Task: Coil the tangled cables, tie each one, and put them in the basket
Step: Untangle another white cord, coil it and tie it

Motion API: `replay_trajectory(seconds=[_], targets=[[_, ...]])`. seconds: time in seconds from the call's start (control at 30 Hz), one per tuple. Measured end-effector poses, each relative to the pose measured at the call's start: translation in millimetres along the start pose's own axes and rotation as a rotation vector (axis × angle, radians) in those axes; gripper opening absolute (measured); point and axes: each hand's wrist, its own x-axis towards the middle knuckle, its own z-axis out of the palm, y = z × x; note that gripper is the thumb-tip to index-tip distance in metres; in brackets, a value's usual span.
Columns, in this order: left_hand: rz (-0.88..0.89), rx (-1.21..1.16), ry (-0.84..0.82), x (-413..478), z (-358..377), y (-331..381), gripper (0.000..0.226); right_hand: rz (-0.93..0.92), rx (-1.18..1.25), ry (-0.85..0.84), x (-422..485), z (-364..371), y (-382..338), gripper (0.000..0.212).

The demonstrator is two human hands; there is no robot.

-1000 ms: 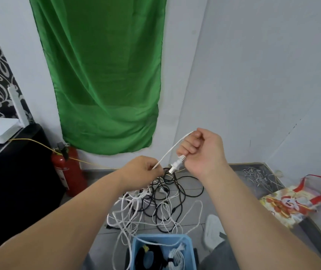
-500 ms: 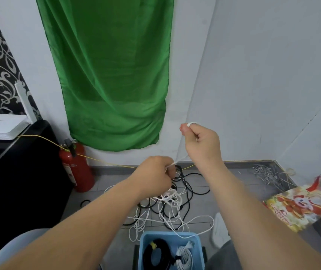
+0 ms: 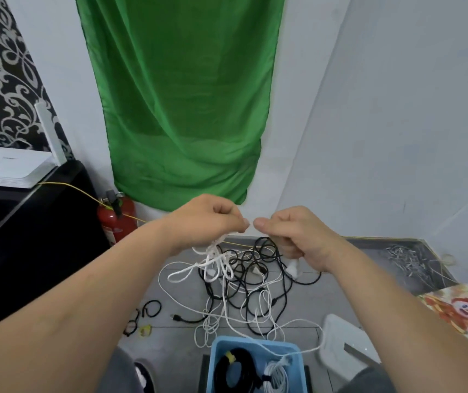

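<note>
your left hand (image 3: 213, 219) is gripping a bunch of white cable (image 3: 215, 260), its loops dangling just below your fist. your right hand (image 3: 292, 235) is curling around a white plug (image 3: 293, 269), which is poking out under your palm. your thumbs are almost meeting. the tangled cables (image 3: 258, 282), black and white, are sprawling on the floor beneath. the blue basket (image 3: 213, 361) is sitting nearest you, holding a black coil (image 3: 248, 367) beside a white coil (image 3: 276, 377).
</note>
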Motion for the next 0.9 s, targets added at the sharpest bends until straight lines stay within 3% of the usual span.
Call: replay_trajectory(seconds=[0.07, 0.17, 0.27, 0.37, 0.43, 0.47, 0.57, 0.63, 0.73, 0.8, 0.9], targets=[[-0.017, 0.050, -0.027, 2, -6, -4, 0.023, -0.025, 0.159, 0.045, 2, -10, 1, 0.056], [-0.004, 0.150, 0.106, 8, -21, -15, 0.027, 0.006, 0.328, 0.377, 9, -33, 9, 0.050], [-0.068, 0.347, 0.305, 13, -34, -25, 0.033, 0.126, 0.196, 0.817, 10, -58, 32, 0.042], [-0.096, 0.555, 0.534, 16, -42, -25, 0.015, 0.143, 0.032, 0.983, 7, -68, 47, 0.041], [-0.076, 0.523, 0.665, 18, -47, -25, 0.008, 0.163, -0.018, 0.936, 8, -64, 49, 0.043], [-0.068, 0.493, 0.644, 20, -48, -28, 0.004, 0.180, -0.005, 0.870, 9, -60, 48, 0.044], [-0.182, 0.583, 0.274, 23, -40, -38, 0.045, 0.241, 0.267, 0.565, 11, -49, 40, 0.044], [-0.237, 0.631, 0.163, 20, -33, -37, 0.062, 0.285, 0.438, 0.351, 8, -41, 30, 0.049], [-0.025, 0.477, 0.237, 13, -17, -15, 0.068, 0.290, 0.524, 0.145, 2, -23, 16, 0.054], [0.094, 0.323, 0.097, 7, 5, -2, 0.071, 0.262, 0.549, 0.064, -2, -10, 6, 0.054], [0.125, -0.015, -0.204, 3, 39, 6, 0.066, 0.226, 0.641, -0.023, -5, 5, -6, 0.055]])
